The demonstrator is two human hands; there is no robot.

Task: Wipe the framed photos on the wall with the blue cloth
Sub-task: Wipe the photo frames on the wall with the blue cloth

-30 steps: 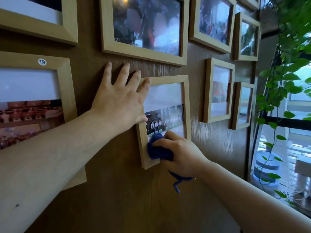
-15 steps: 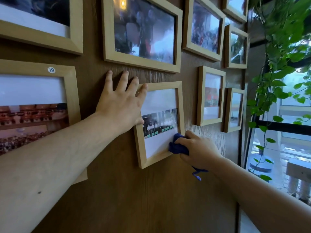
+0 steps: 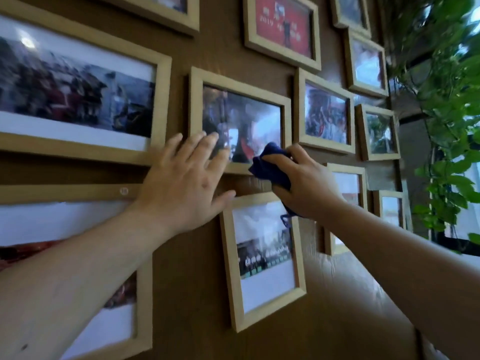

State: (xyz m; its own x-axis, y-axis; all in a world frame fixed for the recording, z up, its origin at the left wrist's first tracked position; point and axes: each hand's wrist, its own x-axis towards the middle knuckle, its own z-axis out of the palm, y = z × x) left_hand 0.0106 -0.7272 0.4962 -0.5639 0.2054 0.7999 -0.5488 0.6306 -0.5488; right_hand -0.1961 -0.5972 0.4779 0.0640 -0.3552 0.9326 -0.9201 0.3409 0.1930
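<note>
Right hand (image 3: 306,183) bunches the blue cloth (image 3: 270,168) against the lower right corner of a framed photo (image 3: 240,120).
Left hand (image 3: 181,185), fingers spread, apparently braces it; a hard swipe could tilt the frame.

Indoor photo wall, wood-panelled wall (image 3: 337,294), framed photos (image 3: 240,120), trailing plant (image 3: 446,105)

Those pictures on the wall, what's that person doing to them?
A person is cleaning the framed photos. The right hand holds a bunched blue cloth at the bottom edge of a wooden-framed photo in the middle. The left hand lies flat with spread fingers, steadying that frame's lower left corner.
</note>
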